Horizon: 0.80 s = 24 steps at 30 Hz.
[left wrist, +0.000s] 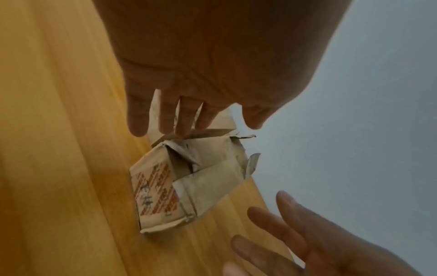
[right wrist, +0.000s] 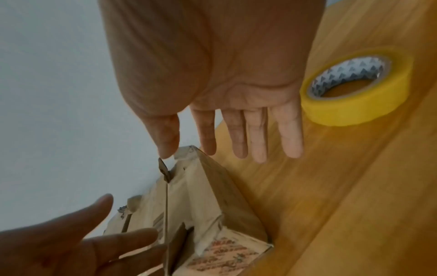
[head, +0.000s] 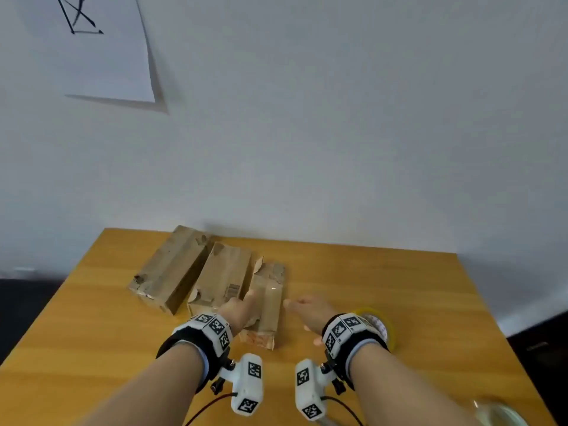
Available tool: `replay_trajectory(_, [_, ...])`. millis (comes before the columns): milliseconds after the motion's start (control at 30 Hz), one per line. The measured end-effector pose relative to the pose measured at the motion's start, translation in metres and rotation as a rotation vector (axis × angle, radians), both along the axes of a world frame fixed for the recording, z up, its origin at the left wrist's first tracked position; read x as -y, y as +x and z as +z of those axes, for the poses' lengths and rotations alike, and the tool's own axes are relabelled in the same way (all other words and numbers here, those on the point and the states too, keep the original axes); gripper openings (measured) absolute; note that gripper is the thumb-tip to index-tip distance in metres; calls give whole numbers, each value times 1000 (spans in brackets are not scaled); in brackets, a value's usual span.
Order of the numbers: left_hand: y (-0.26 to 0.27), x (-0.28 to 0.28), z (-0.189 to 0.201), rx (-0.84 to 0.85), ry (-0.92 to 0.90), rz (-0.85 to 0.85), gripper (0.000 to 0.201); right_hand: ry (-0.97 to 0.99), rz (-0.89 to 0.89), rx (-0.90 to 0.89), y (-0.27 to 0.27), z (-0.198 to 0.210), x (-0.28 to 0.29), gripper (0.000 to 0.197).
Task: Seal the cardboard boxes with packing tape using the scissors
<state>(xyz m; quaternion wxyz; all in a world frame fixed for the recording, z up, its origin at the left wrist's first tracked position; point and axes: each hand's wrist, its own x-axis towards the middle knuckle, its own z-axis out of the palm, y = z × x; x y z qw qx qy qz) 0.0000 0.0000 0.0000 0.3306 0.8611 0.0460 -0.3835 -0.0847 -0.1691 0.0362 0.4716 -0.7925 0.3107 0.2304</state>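
Observation:
Three long cardboard boxes lie side by side on the wooden table point(head: 384, 281): a left box point(head: 170, 269), a middle box point(head: 221, 278) and a right box point(head: 269, 302) with torn flaps and a red-printed end point(left wrist: 156, 194). My left hand point(head: 242, 305) hovers over the near part of the right box point(right wrist: 212, 214), fingers point(left wrist: 165, 119) straight and holding nothing. My right hand point(head: 307, 309) is just right of that box, fingers point(right wrist: 255, 134) spread straight, empty. A yellow tape roll point(right wrist: 354, 87) lies flat on the table by my right wrist point(head: 381, 327). No scissors are visible.
A pale wall rises behind the table, with a white paper sheet point(head: 92, 47) hanging at upper left. A clear glass-like object point(head: 498, 410) sits at the table's near right corner. Dark floor shows past both side edges.

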Motion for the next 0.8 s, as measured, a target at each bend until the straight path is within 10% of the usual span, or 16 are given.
replay_trajectory(800, [-24,48,-70,68,-498,62,76,25,-242,380,-4,-98,27,41])
